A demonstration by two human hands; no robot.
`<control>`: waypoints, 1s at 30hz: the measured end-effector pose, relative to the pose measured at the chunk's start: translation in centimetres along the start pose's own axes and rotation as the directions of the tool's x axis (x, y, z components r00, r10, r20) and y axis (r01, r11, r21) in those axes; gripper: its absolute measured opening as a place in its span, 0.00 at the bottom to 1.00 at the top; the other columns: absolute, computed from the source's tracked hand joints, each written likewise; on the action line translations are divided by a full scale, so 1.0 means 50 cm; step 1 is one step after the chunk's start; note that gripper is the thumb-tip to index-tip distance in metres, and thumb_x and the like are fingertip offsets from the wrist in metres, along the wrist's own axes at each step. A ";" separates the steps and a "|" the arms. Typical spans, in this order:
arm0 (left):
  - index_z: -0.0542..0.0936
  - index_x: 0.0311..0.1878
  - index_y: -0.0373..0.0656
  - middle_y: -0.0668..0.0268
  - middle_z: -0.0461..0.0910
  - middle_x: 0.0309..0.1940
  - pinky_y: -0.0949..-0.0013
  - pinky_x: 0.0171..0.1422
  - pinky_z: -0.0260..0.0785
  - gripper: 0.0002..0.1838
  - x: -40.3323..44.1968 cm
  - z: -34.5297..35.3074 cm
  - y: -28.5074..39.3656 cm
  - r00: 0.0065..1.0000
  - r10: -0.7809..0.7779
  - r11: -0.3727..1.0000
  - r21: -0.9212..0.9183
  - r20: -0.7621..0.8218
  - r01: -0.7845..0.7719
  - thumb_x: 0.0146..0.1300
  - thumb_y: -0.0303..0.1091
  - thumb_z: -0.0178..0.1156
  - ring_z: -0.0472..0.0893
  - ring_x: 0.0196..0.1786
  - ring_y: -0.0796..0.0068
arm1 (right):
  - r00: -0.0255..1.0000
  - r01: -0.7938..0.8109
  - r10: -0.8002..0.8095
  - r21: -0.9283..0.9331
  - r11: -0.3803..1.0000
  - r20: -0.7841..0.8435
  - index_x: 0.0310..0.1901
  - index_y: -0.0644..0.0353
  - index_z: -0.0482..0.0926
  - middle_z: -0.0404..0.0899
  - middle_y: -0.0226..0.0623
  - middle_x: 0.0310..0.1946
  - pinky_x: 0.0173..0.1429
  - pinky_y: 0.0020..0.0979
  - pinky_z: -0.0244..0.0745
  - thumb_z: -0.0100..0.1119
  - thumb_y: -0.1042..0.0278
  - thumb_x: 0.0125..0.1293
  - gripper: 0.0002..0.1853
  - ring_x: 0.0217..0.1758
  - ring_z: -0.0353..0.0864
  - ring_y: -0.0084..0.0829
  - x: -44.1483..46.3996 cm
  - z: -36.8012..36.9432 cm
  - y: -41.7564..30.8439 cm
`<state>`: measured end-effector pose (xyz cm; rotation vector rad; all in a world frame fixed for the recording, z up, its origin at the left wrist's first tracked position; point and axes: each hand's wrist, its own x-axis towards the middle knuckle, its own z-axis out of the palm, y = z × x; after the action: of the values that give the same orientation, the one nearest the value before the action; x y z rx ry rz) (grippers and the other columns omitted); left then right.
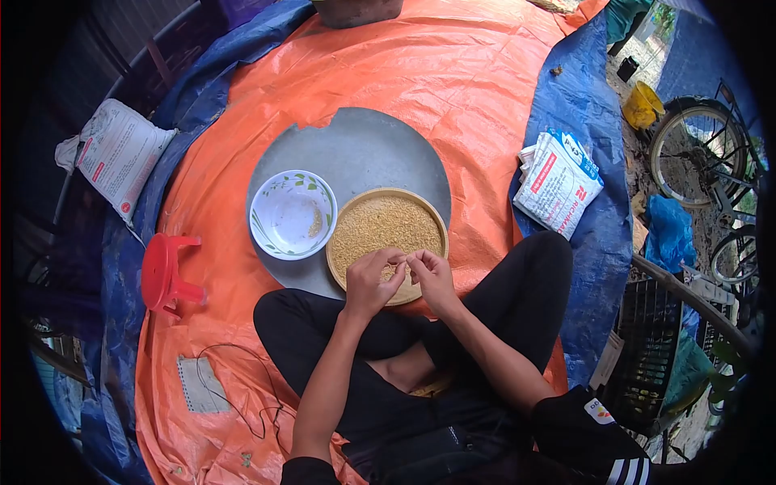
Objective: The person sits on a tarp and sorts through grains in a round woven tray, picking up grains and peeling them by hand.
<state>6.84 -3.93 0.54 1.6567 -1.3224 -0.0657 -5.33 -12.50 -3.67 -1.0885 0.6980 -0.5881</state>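
Head view shows me two bare hands close together over the near part of a round tray [388,191], which I take as my landmark. Golden grains [386,225] cover the tray's floor, and its raised rim runs all round them. The left hand [375,273] has its fingers curled, thumb and forefinger pointing inward; the right hand [432,276] mirrors it, so the fingertips of both nearly meet above the grains. I cannot tell whether either hand is clamped on anything, nor whether the fingertips touch; from here that spot is too small for me to read.

Just left of the tray I see a white bowl [279,222] with a leaf pattern and a small patch of pale bits [314,225] inside. Under both tray and bowl lies a grey round board [372,145], its far edge chipped. An orange sheet [469,89] spreads around the tray and beneath the board. Well to the tray's left stands a red stool [158,271], with a full white sack [121,153] beyond it. Well to the tray's right, folded sacks [558,186] rest on a blue sheet [582,97]. Crossed legs [525,299] in black flank the tray's near side.
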 end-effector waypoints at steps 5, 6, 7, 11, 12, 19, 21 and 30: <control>0.80 0.46 0.39 0.64 0.87 0.34 0.71 0.44 0.79 0.14 0.004 -0.003 -0.003 0.954 -0.287 0.914 -0.274 0.084 0.299 0.57 0.21 0.68 0.87 0.38 0.74 | 0.998 0.046 -0.044 -0.058 0.997 0.037 0.38 0.60 0.78 0.72 0.19 0.28 0.32 0.17 0.62 0.57 0.67 0.75 0.08 0.29 0.67 0.10 -0.002 -0.001 -0.001; 0.79 0.47 0.39 0.64 0.87 0.33 0.71 0.44 0.79 0.14 0.002 -0.001 -0.010 0.951 -0.297 0.905 -0.290 0.091 0.310 0.57 0.22 0.68 0.87 0.37 0.74 | 0.997 0.065 -0.062 -0.069 0.996 0.041 0.38 0.60 0.78 0.72 0.19 0.28 0.32 0.17 0.62 0.57 0.67 0.76 0.08 0.29 0.67 0.09 -0.002 -0.001 -0.001; 0.79 0.48 0.39 0.64 0.87 0.33 0.70 0.44 0.79 0.15 0.003 -0.002 -0.013 0.947 -0.306 0.896 -0.306 0.097 0.321 0.57 0.23 0.68 0.87 0.37 0.74 | 0.996 0.083 -0.080 -0.079 0.993 0.045 0.38 0.60 0.77 0.72 0.18 0.28 0.32 0.17 0.62 0.57 0.68 0.76 0.08 0.29 0.67 0.09 -0.003 0.001 -0.004; 0.80 0.48 0.39 0.64 0.86 0.33 0.71 0.43 0.79 0.15 0.003 -0.002 -0.015 0.950 -0.293 0.908 -0.281 0.107 0.311 0.57 0.23 0.69 0.87 0.36 0.75 | 0.994 0.108 -0.104 -0.109 0.988 0.039 0.38 0.61 0.77 0.72 0.18 0.29 0.32 0.17 0.61 0.56 0.69 0.76 0.07 0.30 0.67 0.09 -0.005 0.004 -0.004; 0.80 0.48 0.39 0.64 0.86 0.33 0.71 0.43 0.79 0.15 0.001 0.000 -0.019 0.949 -0.296 0.905 -0.286 0.110 0.316 0.57 0.23 0.69 0.87 0.36 0.75 | 0.994 0.103 -0.099 -0.109 0.989 0.039 0.38 0.61 0.77 0.72 0.18 0.29 0.33 0.17 0.61 0.56 0.69 0.76 0.07 0.31 0.67 0.09 -0.006 0.004 -0.004; 0.79 0.47 0.37 0.66 0.84 0.36 0.75 0.46 0.76 0.12 0.001 -0.001 -0.025 0.887 -0.420 0.750 -0.477 0.192 0.459 0.60 0.21 0.68 0.84 0.40 0.80 | 0.995 0.095 -0.093 -0.093 0.991 0.030 0.40 0.62 0.77 0.73 0.19 0.31 0.36 0.18 0.62 0.57 0.70 0.75 0.06 0.33 0.67 0.10 -0.006 0.005 -0.007; 0.78 0.47 0.37 0.66 0.84 0.37 0.75 0.46 0.76 0.12 0.000 -0.001 -0.033 0.883 -0.421 0.733 -0.497 0.206 0.465 0.61 0.21 0.68 0.84 0.41 0.80 | 0.995 0.094 -0.091 -0.102 0.990 0.030 0.40 0.63 0.77 0.73 0.20 0.31 0.37 0.18 0.63 0.57 0.71 0.75 0.06 0.34 0.68 0.10 -0.008 0.008 -0.012; 0.78 0.47 0.37 0.66 0.84 0.36 0.76 0.46 0.75 0.13 0.002 -0.001 -0.026 0.883 -0.408 0.767 -0.437 0.232 0.470 0.61 0.21 0.68 0.83 0.40 0.80 | 0.995 0.098 -0.097 -0.108 0.989 0.017 0.41 0.64 0.77 0.74 0.21 0.31 0.38 0.18 0.64 0.57 0.72 0.75 0.05 0.34 0.69 0.11 -0.010 0.010 -0.011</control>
<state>7.85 -4.06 -0.28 1.5000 -0.8721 -0.7380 -5.33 -12.06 -2.91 -1.2320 0.6761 -0.6326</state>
